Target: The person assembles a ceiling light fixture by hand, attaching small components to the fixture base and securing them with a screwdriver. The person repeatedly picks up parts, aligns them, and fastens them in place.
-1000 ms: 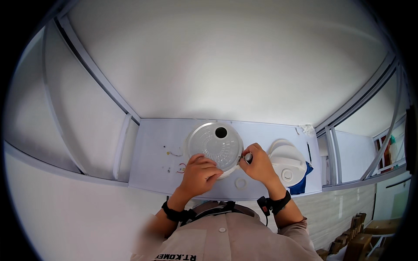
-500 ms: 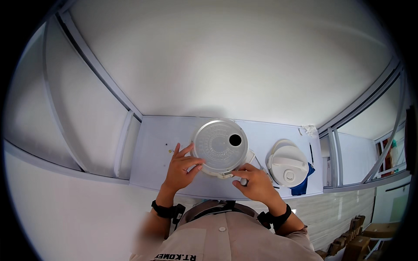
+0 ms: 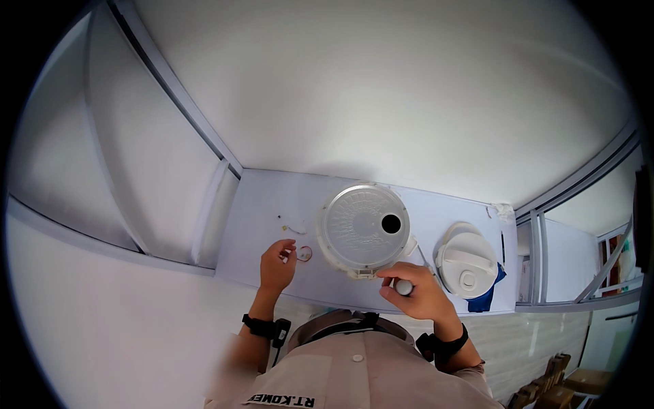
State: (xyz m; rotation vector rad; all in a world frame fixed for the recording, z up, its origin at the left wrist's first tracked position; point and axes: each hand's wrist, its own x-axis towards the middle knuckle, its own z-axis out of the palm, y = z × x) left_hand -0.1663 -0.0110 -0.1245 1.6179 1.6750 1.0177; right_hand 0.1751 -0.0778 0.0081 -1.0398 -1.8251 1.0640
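A round white appliance body (image 3: 325, 258) stands on the table, topped by a ridged silvery metal disc (image 3: 361, 232) with a black round hole. At its near rim my right hand (image 3: 422, 293) is closed round a tool with a rounded grey handle end (image 3: 404, 287); its working end is hidden. Left of the appliance, apart from it, my left hand (image 3: 277, 266) hovers low over the table with fingers curled together. Anything pinched there is too small to make out. Beside its fingertips lies a thin red-and-white wire loop (image 3: 305, 254).
To the right, a white lid (image 3: 466, 262) with a handle and round button lies partly over a blue cloth (image 3: 482, 300). Small loose bits and a thin wire (image 3: 293, 230) are at the left. Wall panels border the table (image 3: 252, 198) at the back and sides.
My left hand has left the disc's edge and moved left over the table, uncovering the wire loop. My right hand stays at the near rim with the tool. The view has shifted slightly.
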